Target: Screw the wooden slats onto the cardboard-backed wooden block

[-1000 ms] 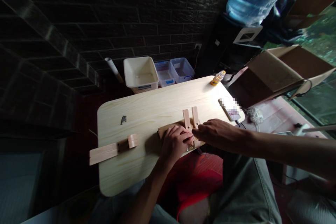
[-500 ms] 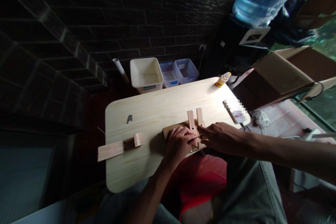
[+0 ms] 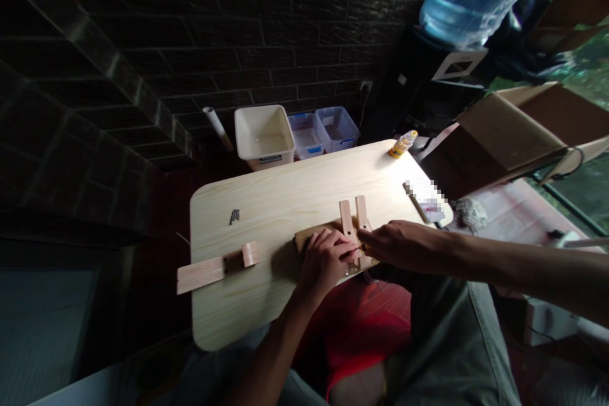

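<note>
My left hand point(image 3: 327, 252) is closed over a wooden block assembly point(image 3: 309, 236) near the table's front edge, its fingertips against an upright wooden slat point(image 3: 346, 214) with a dark hole. A second slat point(image 3: 361, 210) stands just right of it. My right hand point(image 3: 386, 242) grips a small screwdriver point(image 3: 363, 247) with a yellow and dark handle, mostly covered by the fingers. Its shaft points left to where my left fingertips are; the tip is hidden there.
On the light wooden table point(image 3: 280, 193) lie several dark screws point(image 3: 235, 216), a long wooden piece with a block point(image 3: 202, 274), a glue bottle point(image 3: 403, 143) and a flat, blurred-out item point(image 3: 425, 200). Plastic bins point(image 3: 264, 133) stand behind; a cardboard box point(image 3: 518, 133) is at right.
My right hand has turned slightly around the screwdriver handle, covering more of it. My left hand and the wooden pieces stay in place.
</note>
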A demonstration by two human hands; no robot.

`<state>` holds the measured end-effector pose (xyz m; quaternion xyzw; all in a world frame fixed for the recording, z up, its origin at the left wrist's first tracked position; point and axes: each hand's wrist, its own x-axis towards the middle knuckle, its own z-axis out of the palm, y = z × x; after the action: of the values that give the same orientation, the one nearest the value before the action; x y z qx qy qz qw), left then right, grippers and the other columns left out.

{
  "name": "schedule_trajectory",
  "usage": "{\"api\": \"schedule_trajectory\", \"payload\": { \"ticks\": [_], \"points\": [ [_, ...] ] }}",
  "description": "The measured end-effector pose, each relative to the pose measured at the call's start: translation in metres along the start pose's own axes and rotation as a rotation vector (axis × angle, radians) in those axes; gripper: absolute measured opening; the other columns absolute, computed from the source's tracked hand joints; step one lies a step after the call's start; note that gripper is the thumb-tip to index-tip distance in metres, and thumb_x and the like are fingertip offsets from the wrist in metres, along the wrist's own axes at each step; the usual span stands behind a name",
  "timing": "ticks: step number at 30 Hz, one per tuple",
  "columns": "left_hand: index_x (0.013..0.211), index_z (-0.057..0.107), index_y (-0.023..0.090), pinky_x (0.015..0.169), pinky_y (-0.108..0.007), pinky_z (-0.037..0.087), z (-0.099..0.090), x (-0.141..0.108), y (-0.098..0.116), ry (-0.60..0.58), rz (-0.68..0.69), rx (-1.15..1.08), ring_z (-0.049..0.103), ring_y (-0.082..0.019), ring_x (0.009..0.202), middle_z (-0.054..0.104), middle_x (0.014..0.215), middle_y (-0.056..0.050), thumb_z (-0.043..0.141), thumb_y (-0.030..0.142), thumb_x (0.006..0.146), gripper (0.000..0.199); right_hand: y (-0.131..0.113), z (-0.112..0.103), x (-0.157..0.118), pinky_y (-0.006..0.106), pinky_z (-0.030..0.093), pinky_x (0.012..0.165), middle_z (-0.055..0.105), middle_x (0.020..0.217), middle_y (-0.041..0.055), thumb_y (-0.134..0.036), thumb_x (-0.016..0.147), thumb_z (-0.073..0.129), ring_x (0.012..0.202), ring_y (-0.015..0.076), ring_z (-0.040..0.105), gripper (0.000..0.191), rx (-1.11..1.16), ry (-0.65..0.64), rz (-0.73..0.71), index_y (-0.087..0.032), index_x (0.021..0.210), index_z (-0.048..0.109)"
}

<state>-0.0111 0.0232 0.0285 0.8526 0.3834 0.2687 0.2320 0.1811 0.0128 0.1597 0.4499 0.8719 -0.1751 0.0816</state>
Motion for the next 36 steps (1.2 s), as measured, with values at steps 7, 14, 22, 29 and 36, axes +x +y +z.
{"api": "schedule_trajectory", "payload": {
  "ticks": [7,14,22,29,36],
  "points": [
    [0.093,0.076,0.03,0.084,-0.038,0.04,-0.002,0.0,0.0,-0.033,-0.005,0.015,0.057,-0.02,0.094,0.07,0.097,-0.001,0.068,0.031,0.09,0.008,0.0,-0.003,0.004,0.026,0.023,0.048,0.064,0.072,0.0038,-0.021,0.096,0.052,0.05,0.01,0.045,0.02,0.082,-0.017,0.109,-0.012,0.113,0.057],
    [0.092,0.075,0.031,0.083,-0.037,0.04,-0.001,0.0,0.0,-0.019,-0.009,0.006,0.058,-0.02,0.093,0.07,0.098,0.0,0.071,0.03,0.088,0.006,-0.005,0.007,-0.005,0.026,0.03,0.051,0.068,0.08,0.0072,-0.023,0.096,0.052,0.06,0.0146,0.058,0.031,0.053,0.027,0.127,-0.011,0.125,0.053],
    [0.086,0.076,0.03,0.084,-0.038,0.04,0.002,-0.001,-0.002,0.028,0.014,0.006,0.058,-0.019,0.093,0.07,0.095,0.0,0.069,0.03,0.089,0.007,0.01,0.007,-0.005,0.027,0.039,0.056,0.067,0.092,0.0084,-0.016,0.101,0.041,0.065,0.0136,0.057,0.028,-0.053,0.003,-0.165,-0.014,0.117,0.063],
    [0.092,0.076,0.031,0.082,-0.037,0.04,0.001,0.0,-0.001,-0.003,0.016,-0.003,0.058,-0.02,0.094,0.07,0.098,-0.002,0.067,0.03,0.091,0.009,0.006,0.0,0.001,0.025,0.03,0.049,0.066,0.079,0.0045,-0.017,0.1,0.046,0.057,0.0106,0.052,0.019,-0.02,-0.01,-0.077,-0.012,0.109,0.061],
    [0.095,0.076,0.03,0.081,-0.038,0.039,0.0,0.0,-0.002,-0.027,0.01,0.012,0.057,-0.02,0.093,0.07,0.097,-0.002,0.068,0.031,0.09,0.009,0.0,-0.007,0.002,0.025,0.025,0.046,0.062,0.068,0.0028,-0.02,0.097,0.05,0.052,0.0108,0.05,0.018,0.068,-0.061,0.084,-0.01,0.108,0.059]
  ]
}}
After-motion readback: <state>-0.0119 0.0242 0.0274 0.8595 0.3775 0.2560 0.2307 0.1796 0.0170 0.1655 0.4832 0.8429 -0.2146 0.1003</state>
